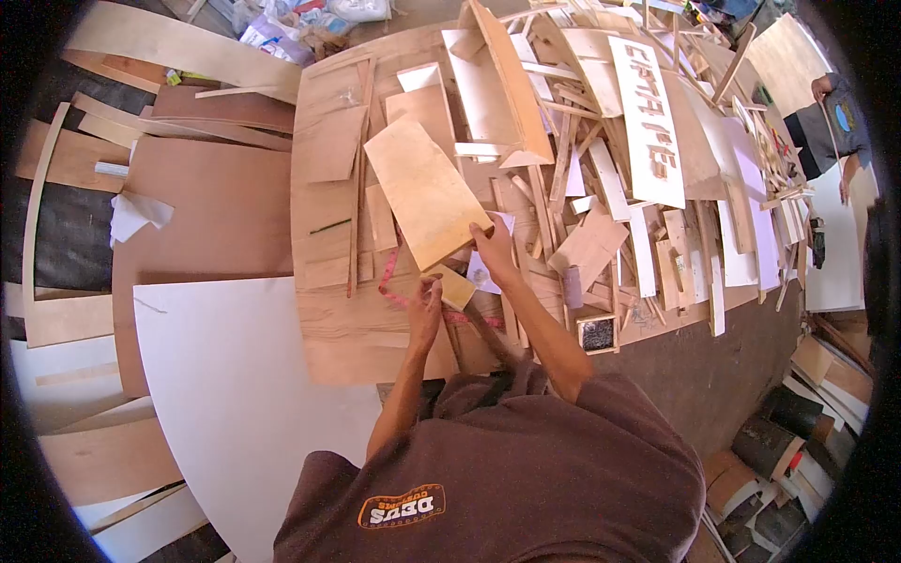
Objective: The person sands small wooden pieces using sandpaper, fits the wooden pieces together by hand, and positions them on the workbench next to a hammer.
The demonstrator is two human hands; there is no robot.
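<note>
My right hand point(496, 249) grips the lower right corner of a rectangular light plywood board point(422, 188), which is tilted above the workbench. Just below the board's lower edge is my left hand point(426, 314), its fingers bent and pinched together. Whatever sits between those fingertips is too small to make out. A small yellowish wooden piece point(456, 289) lies right beside them, and I cannot tell whether they touch it. Under both hands a pink measuring tape point(387, 281) curves over the bench. To the left, a dark green pencil-like stick point(330, 226) rests on the bench.
The wooden workbench point(324, 328) carries many offcuts and strips on its right. A white panel with cut-out letters point(648, 122) lies there, near an angled wooden trough point(507, 84). A large white sheet point(235, 394) is at left. Another person point(840, 122) stands at far right.
</note>
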